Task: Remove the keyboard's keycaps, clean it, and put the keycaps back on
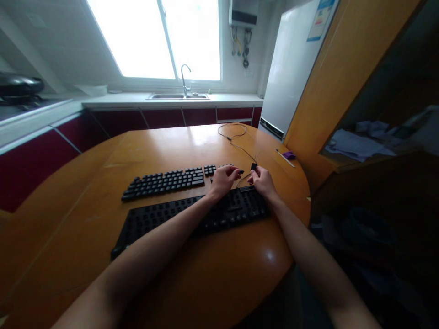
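My left hand [224, 179] is closed in a pinch on a small dark piece [241, 172], which looks like a keycap. To its right, my right hand [263, 181] grips a small black block [254, 166] with thin wires at its far end; it looks like a wire keycap puller. Both hands are over the far right part of a black keyboard [154, 215], whose key positions look mostly stripped of caps. Behind it, black keycaps [168, 181] lie in keyboard-like rows, and my left hand hides some on the right.
A thin cable [236, 137] loops across the back of the wooden table [164, 146]. Near the right edge lie a white stick [285, 158] and a purple item [289, 155]. Beyond stand a sink counter [130, 97], a fridge [291, 64] and a wooden cabinet [338, 64].
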Motion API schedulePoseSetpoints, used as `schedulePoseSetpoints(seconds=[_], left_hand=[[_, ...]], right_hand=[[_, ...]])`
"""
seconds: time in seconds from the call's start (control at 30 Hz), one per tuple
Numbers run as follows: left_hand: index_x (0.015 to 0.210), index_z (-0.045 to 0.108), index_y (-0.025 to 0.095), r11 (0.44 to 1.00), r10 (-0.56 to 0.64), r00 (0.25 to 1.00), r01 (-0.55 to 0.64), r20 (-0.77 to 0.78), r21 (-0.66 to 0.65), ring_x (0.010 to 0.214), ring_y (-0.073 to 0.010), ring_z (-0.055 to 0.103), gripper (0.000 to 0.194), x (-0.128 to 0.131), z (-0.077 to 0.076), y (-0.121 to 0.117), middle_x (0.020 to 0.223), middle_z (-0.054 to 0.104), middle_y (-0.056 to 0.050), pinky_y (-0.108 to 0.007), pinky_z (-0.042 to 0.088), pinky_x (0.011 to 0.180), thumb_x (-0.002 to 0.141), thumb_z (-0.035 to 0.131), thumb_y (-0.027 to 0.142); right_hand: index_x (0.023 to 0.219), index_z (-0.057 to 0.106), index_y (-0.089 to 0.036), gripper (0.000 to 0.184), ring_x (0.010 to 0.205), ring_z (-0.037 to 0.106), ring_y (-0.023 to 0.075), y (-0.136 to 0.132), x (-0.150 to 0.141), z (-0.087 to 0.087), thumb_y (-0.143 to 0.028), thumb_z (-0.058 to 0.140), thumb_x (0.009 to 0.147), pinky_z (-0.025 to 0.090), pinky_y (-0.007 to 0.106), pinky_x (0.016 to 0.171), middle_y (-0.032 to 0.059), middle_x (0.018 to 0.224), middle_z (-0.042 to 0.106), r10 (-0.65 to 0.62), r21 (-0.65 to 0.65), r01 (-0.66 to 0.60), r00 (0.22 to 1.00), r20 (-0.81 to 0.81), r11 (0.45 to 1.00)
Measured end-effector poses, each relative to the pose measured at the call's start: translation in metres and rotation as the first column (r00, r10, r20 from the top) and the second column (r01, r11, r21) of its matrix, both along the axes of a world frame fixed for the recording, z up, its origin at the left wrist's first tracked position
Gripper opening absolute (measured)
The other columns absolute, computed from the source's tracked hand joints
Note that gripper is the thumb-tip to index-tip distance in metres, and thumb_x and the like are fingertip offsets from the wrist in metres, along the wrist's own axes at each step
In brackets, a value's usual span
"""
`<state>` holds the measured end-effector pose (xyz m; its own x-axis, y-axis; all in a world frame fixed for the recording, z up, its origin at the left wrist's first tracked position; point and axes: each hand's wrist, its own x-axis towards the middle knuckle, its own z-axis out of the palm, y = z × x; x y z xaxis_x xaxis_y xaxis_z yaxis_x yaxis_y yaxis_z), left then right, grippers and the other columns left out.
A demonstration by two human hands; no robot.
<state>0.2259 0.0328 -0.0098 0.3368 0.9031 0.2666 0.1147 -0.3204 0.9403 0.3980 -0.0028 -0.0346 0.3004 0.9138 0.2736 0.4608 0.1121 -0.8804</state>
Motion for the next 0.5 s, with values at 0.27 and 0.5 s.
schedulePoseSetpoints(seconds=[0.27, 0.5], left_hand=[[0.085, 0.064, 0.01, 0.917, -0.025, 0.944, 0.153, 0.328, -0.369, 0.083, -0.0187, 0.075, 0.019, -0.011, 0.029, 0.007, 0.087, 0.074, -0.011, -0.033, 0.059, 0.085, 0.085, 0.074, 0.025], [0.082, 0.061, 0.015, 0.978, -0.099, 0.989, 0.117, 0.107, -0.172, 0.079, -0.0178, 0.072, 0.023, -0.01, 0.038, 0.023, 0.082, 0.073, -0.008, -0.033, 0.058, 0.078, 0.08, 0.078, 0.029]], right_hand=[[0.074, 0.054, -0.021, 0.018, 0.046, 0.065, 0.0161, -0.003, 0.003, 0.002, -0.029, 0.056, 0.09, 0.045, 0.024, 0.048, 0.0011, 0.058, 0.066, 0.033, -0.073, -0.028, 0.997, 0.063, 0.997], [0.078, 0.055, -0.021, 0.017, 0.051, 0.066, 0.0157, 0.001, 0.007, 0.001, -0.03, 0.053, 0.092, 0.046, 0.023, 0.052, 0.0006, 0.06, 0.066, 0.009, -0.029, -0.007, 0.998, 0.061, 1.0]])
